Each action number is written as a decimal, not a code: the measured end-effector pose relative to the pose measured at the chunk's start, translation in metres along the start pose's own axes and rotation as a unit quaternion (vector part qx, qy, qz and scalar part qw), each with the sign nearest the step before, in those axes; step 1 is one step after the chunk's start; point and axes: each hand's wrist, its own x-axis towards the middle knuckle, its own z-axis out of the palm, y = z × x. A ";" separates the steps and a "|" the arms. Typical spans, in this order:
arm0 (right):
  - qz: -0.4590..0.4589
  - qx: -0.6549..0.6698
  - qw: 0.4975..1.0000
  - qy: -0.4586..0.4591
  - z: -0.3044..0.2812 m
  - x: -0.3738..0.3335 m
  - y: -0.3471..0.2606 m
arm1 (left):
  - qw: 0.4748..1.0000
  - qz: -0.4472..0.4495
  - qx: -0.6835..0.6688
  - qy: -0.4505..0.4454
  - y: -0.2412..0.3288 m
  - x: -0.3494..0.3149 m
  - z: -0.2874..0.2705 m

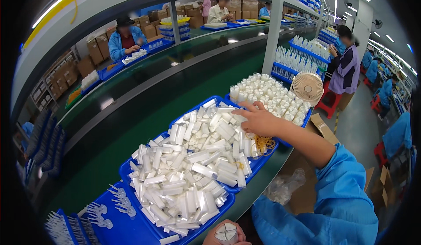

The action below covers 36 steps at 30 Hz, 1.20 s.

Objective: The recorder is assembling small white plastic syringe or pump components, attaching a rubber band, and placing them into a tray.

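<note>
Near the lower edge, my left hand [212,237] is closed round a bundle of white wedge-shaped pieces [226,233], whose four-part round end faces up. My right hand [258,118] reaches out over the far end of the blue trays, its fingers spread and nothing visible in them. Beneath and beside it lie loose white plastic pieces in clear wrapping [193,157], heaped across two blue trays [124,171]. A tangle of yellow rubber bands [264,145] rests close to my right wrist. Beyond that hand, round white bundles [274,93] fill another blue tray.
A beige fan [307,87] stands by the far tray, before stacked blue racks [287,63] of white parts. A green conveyor [175,87] runs along the left. Cardboard boxes [322,128] and a clear bag [286,185] sit at right. Co-workers [346,67] are around.
</note>
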 end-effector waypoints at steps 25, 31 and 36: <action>-0.222 0.915 0.270 -0.203 -0.053 -0.030 -0.157 | 0.949 0.264 0.046 0.163 -0.001 -0.027 -0.001; -0.478 0.447 0.728 -0.204 -0.089 -0.049 -0.195 | 0.942 0.105 0.239 0.212 0.021 -0.019 0.000; -0.375 0.865 0.298 -0.149 -0.053 -0.055 -0.198 | 0.962 0.173 -0.150 0.149 0.017 -0.032 -0.004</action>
